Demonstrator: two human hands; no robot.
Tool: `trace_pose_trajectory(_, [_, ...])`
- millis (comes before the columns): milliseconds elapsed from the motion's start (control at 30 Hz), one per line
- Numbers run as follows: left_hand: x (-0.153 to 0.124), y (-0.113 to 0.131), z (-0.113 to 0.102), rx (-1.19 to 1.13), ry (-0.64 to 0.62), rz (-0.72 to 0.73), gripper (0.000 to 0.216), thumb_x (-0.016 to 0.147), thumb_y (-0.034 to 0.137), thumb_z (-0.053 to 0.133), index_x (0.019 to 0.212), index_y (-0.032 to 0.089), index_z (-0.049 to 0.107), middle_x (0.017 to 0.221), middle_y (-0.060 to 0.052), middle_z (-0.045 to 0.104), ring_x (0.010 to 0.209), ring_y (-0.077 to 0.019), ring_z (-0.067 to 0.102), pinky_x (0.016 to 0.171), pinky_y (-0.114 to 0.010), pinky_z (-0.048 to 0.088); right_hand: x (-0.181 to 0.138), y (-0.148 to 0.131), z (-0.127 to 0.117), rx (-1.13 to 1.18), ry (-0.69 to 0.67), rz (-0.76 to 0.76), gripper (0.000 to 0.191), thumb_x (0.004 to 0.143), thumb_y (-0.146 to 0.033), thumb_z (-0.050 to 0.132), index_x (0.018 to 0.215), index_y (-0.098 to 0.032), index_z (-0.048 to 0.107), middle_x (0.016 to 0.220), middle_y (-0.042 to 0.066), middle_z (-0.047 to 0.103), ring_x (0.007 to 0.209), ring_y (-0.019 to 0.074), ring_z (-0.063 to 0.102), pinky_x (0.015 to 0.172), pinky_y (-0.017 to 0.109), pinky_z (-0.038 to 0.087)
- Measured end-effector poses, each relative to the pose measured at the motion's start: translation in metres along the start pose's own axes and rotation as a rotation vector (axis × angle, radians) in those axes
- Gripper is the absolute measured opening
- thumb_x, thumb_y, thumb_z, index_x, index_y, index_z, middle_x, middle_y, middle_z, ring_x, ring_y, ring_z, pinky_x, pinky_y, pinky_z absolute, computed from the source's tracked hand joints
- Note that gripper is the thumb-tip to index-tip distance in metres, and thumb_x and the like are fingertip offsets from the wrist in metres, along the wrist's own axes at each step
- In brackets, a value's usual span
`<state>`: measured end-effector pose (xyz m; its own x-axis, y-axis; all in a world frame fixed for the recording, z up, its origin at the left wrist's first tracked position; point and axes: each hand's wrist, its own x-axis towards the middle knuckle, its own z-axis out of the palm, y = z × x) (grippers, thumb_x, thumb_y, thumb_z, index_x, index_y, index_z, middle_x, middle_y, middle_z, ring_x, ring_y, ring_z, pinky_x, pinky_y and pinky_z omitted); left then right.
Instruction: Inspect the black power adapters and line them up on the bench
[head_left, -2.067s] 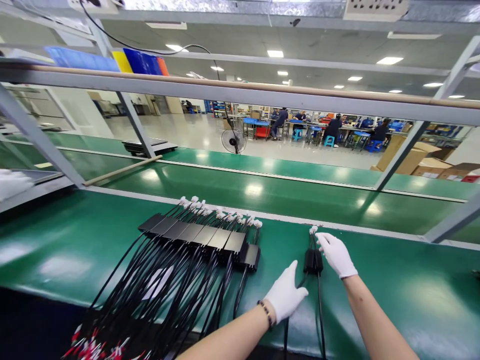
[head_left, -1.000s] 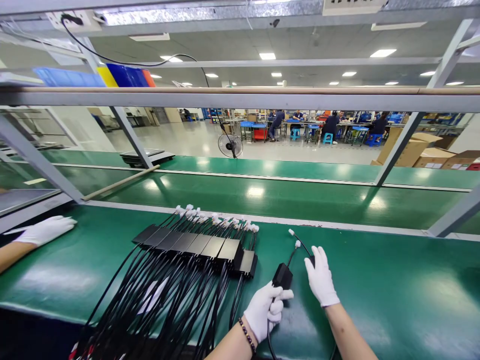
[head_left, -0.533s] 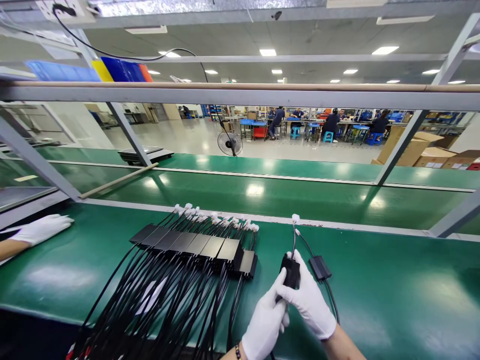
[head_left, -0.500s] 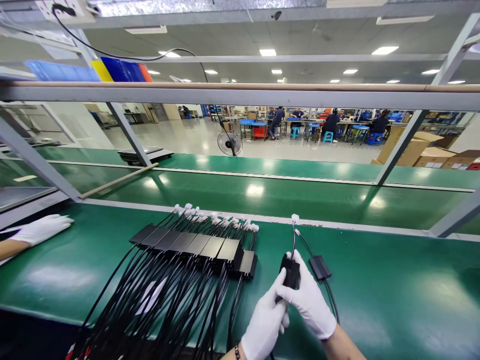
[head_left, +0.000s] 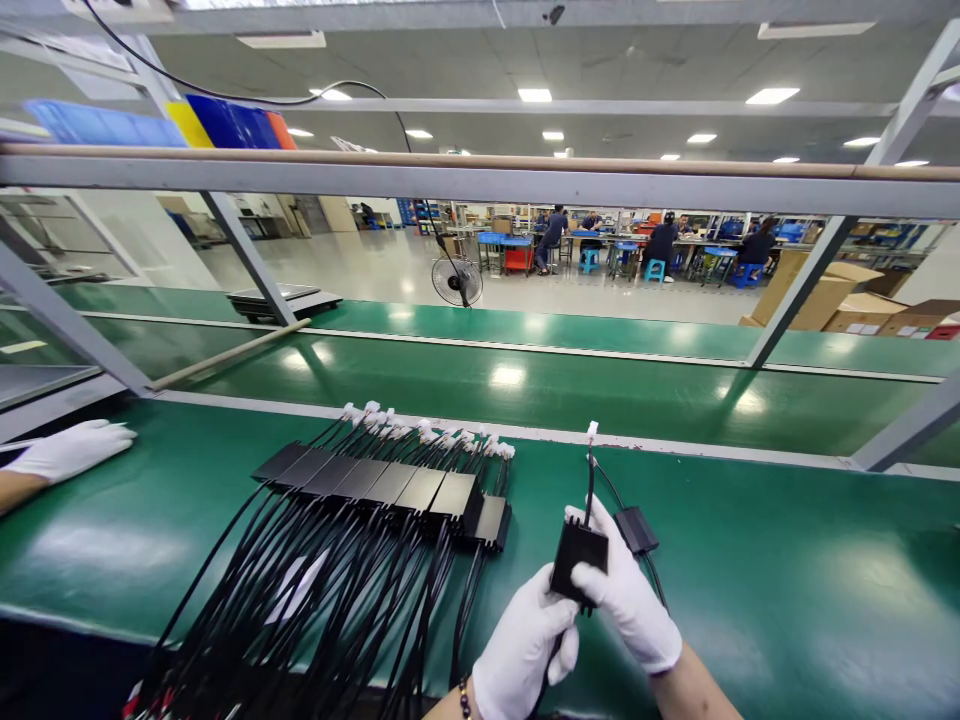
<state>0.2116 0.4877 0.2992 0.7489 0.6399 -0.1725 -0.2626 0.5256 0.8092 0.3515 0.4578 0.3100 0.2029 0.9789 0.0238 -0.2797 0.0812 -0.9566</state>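
A black box-shaped module (head_left: 576, 560), with a cable and white connector (head_left: 592, 430) rising from its far end, is held between my gloved hands. My left hand (head_left: 521, 640) closes round its near end and the cable there. At its right side my right hand (head_left: 630, 600) grips it, thumb on the broad face. Another black module (head_left: 637, 530) with a cable lies on the green bench just beyond my right hand. To the left, a row of similar modules (head_left: 397, 484) lies side by side, white connectors at the back and black cables trailing to the front.
Another person's gloved hand (head_left: 71, 450) rests at the bench's left edge. A white slip (head_left: 296, 590) lies under the cables. Metal posts and a rail (head_left: 480, 175) frame the bench (head_left: 787, 560). Beyond are a fan (head_left: 457, 282), a scale (head_left: 285, 302), cartons (head_left: 859, 312) and seated people.
The held module has turned so its broad face shows, and my right thumb now lies across that face. The view has shifted slightly.
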Motion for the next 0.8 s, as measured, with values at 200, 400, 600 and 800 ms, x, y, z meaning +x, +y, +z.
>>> trace_pose_trajectory(200, [-0.005,0.001,0.006,0.061,0.005,0.05,0.034,0.074,0.039,0.067,0.091,0.015,0.05,0.039,0.013,0.035,0.032,-0.0029,0.021,0.035,-0.017,0.015,0.006,-0.006,0.003,-0.337,0.135,-0.024,0.035,0.082,-0.049,0.062,0.103,-0.021,0.067,0.106,0.01,0.068,0.099,0.0268,0.063,0.093,0.038,0.048])
trace_pose_trajectory(400, [-0.005,0.008,0.009,-0.064,-0.075,-0.011,0.034,0.076,0.038,0.066,0.097,0.015,0.054,0.063,0.003,0.06,0.03,-0.0012,0.027,0.032,-0.018,0.019,0.016,-0.016,-0.008,-0.248,0.104,0.011,0.06,0.091,-0.063,0.033,0.096,-0.017,0.071,0.097,0.012,0.07,0.1,0.028,0.063,0.094,0.043,0.046])
trace_pose_trajectory(600, [0.005,0.002,-0.001,-0.377,0.035,-0.212,0.038,0.078,0.056,0.06,0.08,0.018,0.053,0.039,0.008,0.046,0.024,-0.0025,0.025,0.029,-0.015,0.011,-0.004,-0.013,0.008,-0.25,-0.038,0.08,0.08,0.059,-0.033,0.084,0.13,-0.024,0.049,0.118,0.006,0.062,0.109,0.0268,0.057,0.093,0.038,0.048])
trace_pose_trajectory(800, [0.001,-0.01,-0.01,-0.407,-0.179,-0.302,0.051,0.077,0.056,0.061,0.066,0.007,0.062,0.042,-0.001,0.054,0.024,0.0003,0.019,0.031,-0.019,0.004,0.035,-0.023,-0.02,-0.308,0.447,-0.14,0.041,0.089,-0.051,0.047,0.082,-0.016,0.067,0.088,0.01,0.069,0.085,0.0257,0.065,0.084,0.042,0.05])
